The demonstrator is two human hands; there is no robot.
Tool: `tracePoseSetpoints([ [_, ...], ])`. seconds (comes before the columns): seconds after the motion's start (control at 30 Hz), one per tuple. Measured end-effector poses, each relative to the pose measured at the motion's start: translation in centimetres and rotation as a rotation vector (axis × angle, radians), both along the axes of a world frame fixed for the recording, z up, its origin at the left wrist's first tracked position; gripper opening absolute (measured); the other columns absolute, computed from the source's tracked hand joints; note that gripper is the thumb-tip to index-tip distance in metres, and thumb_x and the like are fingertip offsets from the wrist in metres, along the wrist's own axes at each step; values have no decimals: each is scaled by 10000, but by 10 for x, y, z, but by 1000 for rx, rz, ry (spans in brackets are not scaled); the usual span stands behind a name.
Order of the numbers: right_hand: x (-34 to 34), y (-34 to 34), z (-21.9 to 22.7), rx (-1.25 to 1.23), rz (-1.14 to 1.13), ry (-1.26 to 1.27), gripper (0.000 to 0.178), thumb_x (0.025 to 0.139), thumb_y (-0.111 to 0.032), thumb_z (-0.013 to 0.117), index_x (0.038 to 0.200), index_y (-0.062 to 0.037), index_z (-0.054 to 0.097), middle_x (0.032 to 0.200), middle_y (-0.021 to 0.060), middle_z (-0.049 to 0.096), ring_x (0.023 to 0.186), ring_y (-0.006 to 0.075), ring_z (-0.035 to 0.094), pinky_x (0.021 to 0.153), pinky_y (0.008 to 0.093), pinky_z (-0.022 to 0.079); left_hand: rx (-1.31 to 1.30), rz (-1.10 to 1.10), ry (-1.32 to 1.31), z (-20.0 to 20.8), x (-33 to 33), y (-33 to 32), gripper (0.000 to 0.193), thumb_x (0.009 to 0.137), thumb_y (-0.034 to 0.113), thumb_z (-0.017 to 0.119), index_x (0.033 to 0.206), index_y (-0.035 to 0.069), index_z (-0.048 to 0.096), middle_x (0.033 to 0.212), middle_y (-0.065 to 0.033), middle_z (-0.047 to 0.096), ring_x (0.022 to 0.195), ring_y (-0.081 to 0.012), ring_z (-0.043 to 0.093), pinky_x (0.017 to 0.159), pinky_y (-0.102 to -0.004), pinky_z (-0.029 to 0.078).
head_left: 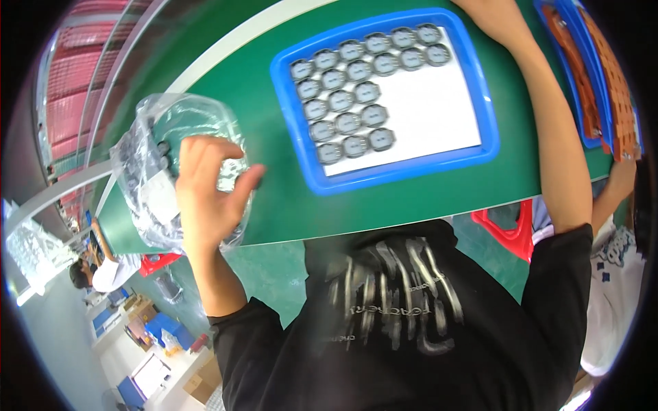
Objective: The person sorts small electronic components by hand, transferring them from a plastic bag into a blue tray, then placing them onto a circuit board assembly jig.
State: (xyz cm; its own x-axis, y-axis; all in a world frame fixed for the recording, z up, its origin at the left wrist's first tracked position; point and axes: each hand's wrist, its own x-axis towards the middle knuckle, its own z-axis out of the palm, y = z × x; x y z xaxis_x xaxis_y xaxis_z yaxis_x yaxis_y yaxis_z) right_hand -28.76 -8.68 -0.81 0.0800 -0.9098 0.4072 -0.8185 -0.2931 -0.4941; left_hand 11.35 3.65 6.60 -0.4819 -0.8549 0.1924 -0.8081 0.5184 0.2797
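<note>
My left hand [212,185] is over a clear plastic bag [154,219] on the left of the green table. Its thumb and forefinger are spread apart with nothing visible between them, and the other fingers curl inward. A few small dark pieces [164,152] show inside the bag. Beyond the middle of the table's near edge lies a blue tray [404,179] lined with a white sheet [435,113]. Rows of grey, rounded pieces like watch cases [354,146] cover its left and far parts. My right hand [490,17] reaches past the tray's far right corner; the upper edge cuts off its fingers.
Blue trays [582,89] with orange, perforated pieces [612,85] stand at the table's right end, near another person's arm [620,181]. Red stools [510,229] are below the table. Another person [106,270] works at the far left.
</note>
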Motion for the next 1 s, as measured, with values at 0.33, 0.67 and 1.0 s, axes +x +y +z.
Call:
tracePoseSetpoints([
  [0.33,6,6,9,48,-40,-28,235,818,-149,691,995,0,650,1062,151,596,1053,315,583,943,374,455,121,427,-43,-11,63,1,339,806,17,705,1138,62,651,895,-107,625,708,-215,596,687,-356,494],
  [0.67,3,-5,-2,-26,-18,26,257,830,-195,694,988,6,666,1085,180,603,1050,339,595,931,392,479,-180,220,91,-25,43,-19,134,845,7,717,978,25,708,870,-103,679,720,-196,655,635,-301,518],
  [1.0,0,3,8,14,-13,-23,242,823,-168,692,985,10,658,1057,172,599,1039,327,601,927,380,475,-10,334,135,-46,56,-15,286,807,5,727,1083,34,660,914,-96,630,725,-196,603,696,-327,500],
])
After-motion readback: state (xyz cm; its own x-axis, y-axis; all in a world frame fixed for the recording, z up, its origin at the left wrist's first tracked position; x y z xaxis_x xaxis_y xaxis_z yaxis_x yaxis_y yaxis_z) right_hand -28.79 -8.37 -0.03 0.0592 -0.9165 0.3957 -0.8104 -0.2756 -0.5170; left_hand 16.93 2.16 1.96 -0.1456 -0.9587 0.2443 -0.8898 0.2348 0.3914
